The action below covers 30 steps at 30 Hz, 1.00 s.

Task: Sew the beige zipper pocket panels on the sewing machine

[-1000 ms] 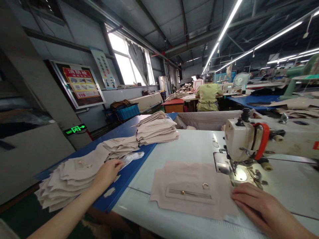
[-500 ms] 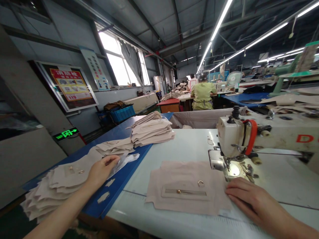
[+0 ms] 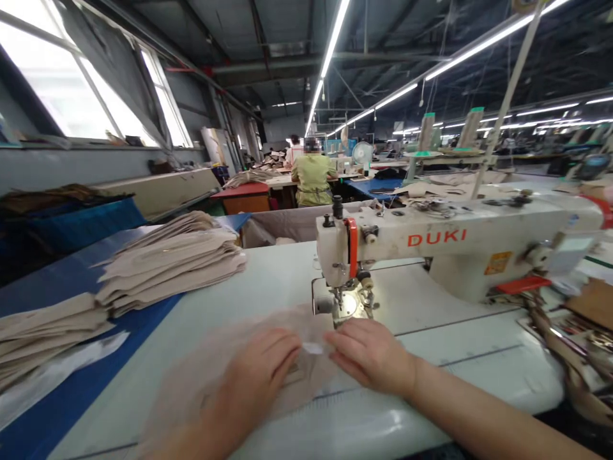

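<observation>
My left hand [image 3: 261, 370] and my right hand [image 3: 371, 354] meet in front of the needle of a white DUKI sewing machine [image 3: 431, 239]. Both rest over a beige fabric piece [image 3: 205, 383] that lies on the pale table [image 3: 454, 358] and is smeared by motion. A small white piece [image 3: 313, 348] sits between the fingertips of the two hands. The left fingers look pinched on it, though they are blurred. The right hand lies flat on the fabric with its fingers stretched toward the white piece.
Stacks of beige cut pieces [image 3: 177, 255] lie on a blue board [image 3: 71, 396] at the left, with clear plastic [image 3: 62, 364] beside them. Straps and cardboard [image 3: 579, 332] crowd the right edge. A person in a yellow-green top [image 3: 311, 179] sits at a far table.
The view has swung right. My left hand left the pile at the left and came to the fabric by the needle. My right hand slid left to meet it.
</observation>
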Motion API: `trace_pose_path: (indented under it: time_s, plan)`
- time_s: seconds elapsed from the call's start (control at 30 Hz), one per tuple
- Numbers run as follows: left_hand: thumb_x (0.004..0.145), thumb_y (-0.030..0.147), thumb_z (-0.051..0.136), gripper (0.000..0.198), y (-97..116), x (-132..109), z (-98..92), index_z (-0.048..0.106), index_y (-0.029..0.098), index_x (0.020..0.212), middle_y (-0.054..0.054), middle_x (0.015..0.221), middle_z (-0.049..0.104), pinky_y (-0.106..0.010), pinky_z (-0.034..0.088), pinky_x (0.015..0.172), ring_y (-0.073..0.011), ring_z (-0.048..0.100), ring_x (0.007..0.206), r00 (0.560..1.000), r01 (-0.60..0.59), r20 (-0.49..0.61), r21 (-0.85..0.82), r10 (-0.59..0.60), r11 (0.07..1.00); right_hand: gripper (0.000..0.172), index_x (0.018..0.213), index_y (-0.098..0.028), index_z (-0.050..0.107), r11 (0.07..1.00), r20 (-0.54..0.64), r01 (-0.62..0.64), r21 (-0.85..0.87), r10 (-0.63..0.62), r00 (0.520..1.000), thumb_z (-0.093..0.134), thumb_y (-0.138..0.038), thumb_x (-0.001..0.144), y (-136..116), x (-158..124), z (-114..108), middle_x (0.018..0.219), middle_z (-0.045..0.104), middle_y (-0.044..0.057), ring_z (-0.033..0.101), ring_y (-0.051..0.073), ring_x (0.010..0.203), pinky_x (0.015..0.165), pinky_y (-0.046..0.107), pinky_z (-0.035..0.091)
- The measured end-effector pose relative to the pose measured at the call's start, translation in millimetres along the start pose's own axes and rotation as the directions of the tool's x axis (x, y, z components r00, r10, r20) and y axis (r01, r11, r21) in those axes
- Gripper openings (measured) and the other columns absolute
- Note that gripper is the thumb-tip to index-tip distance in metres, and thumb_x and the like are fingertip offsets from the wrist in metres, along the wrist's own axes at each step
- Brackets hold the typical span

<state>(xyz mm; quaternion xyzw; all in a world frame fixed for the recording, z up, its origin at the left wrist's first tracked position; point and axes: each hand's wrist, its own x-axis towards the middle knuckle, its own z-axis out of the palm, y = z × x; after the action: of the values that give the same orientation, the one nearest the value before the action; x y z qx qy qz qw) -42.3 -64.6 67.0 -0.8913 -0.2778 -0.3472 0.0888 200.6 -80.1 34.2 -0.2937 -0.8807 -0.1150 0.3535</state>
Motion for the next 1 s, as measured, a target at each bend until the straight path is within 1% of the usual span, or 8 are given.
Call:
trace_pose_path:
  time_s: [0.2,0.3,0.4,0.5,0.63,0.77,0.87,1.0]
  plan:
    - [0.103,0.025,0.033,0.04,12.4,20.8,18.7,0.067,0.02,0.084,-0.003,0.08,0.074,-0.023,0.057,0.074,-0.0147,0.07,0.075,0.997,-0.079,0.015,-0.004,0.079,0.997,0.028,0.087,-0.019,0.06,1.0,-0.091,-0.029,-0.001,0.029,0.995,0.037,-0.021,0.102,3.5,0.9,-2.8,0.074,0.066,0.005,0.057,0.017,0.067,0.061,0.028,0.044]
    - [0.101,0.035,0.043,0.03,12.7,16.4,20.0,0.068,0.018,0.103,-0.008,0.1,0.076,-0.029,0.058,0.086,-0.0195,0.071,0.092,0.996,-0.075,0.045,0.036,0.074,0.997,0.029,0.087,-0.018,0.061,0.997,-0.121,-0.073,0.04,0.078,0.99,0.037,-0.023,0.103,5.9,1.5,-1.7,0.075,0.065,0.005,0.057,0.017,0.068,0.062,0.028,0.045]
    - [0.097,0.043,0.051,0.04,14.5,14.3,26.2,0.062,0.014,0.123,-0.012,0.116,0.072,-0.035,0.056,0.095,-0.0245,0.068,0.106,0.994,-0.107,0.038,0.071,0.105,0.992,0.029,0.086,-0.018,0.062,0.99,-0.141,-0.112,0.089,0.124,0.982,0.04,-0.026,0.103,7.4,1.4,1.1,0.074,0.065,0.005,0.058,0.017,0.067,0.062,0.027,0.047]
    - [0.101,0.025,0.043,0.027,12.9,18.8,32.8,0.068,0.016,0.107,-0.008,0.101,0.076,-0.03,0.056,0.093,-0.0188,0.071,0.095,0.988,-0.155,-0.013,0.045,0.156,0.987,0.028,0.087,-0.019,0.062,0.981,-0.168,-0.134,0.138,0.156,0.973,0.041,-0.027,0.103,9.0,0.2,4.3,0.076,0.066,0.005,0.06,0.016,0.069,0.064,0.026,0.048]
    - [0.101,0.015,0.036,0.035,1.4,23.0,38.5,0.071,0.015,0.097,-0.008,0.092,0.076,-0.03,0.056,0.089,-0.0179,0.07,0.091,0.963,-0.264,-0.035,0.073,0.267,0.962,0.027,0.09,-0.019,0.064,0.973,-0.181,-0.16,0.164,0.19,0.965,0.043,-0.028,0.104,12.5,-1.5,7.0,0.078,0.068,0.005,0.061,0.016,0.072,0.066,0.025,0.049]
    - [0.1,0.011,0.034,0.038,-13.1,15.7,48.9,0.071,0.014,0.09,-0.008,0.09,0.075,-0.031,0.059,0.08,-0.0188,0.07,0.087,0.968,-0.25,0.009,0.08,0.25,0.965,0.025,0.091,-0.018,0.066,0.972,-0.102,-0.171,0.159,0.188,0.977,0.044,-0.023,0.102,12.4,-1.8,4.8,0.083,0.069,0.007,0.06,0.018,0.077,0.071,0.028,0.05]
    - [0.098,0.013,0.037,0.036,-20.8,10.1,57.5,0.069,0.016,0.085,-0.006,0.086,0.074,-0.027,0.059,0.073,-0.0162,0.07,0.08,0.988,-0.138,0.065,-0.019,0.139,0.99,0.021,0.092,-0.017,0.067,0.973,0.06,-0.103,0.206,0.093,0.994,0.047,-0.021,0.098,7.7,-1.7,1.2,0.088,0.07,0.007,0.06,0.02,0.082,0.078,0.031,0.051]
    - [0.097,0.013,0.04,0.031,-27.8,11.2,63.3,0.069,0.017,0.086,-0.006,0.089,0.074,-0.028,0.059,0.075,-0.0167,0.069,0.083,0.991,-0.068,0.108,-0.096,0.078,0.993,0.015,0.094,-0.016,0.068,0.97,0.262,-0.069,0.232,0.006,0.965,0.055,-0.023,0.094,2.5,-2.0,-0.4,0.093,0.07,0.007,0.061,0.02,0.091,0.092,0.032,0.049]
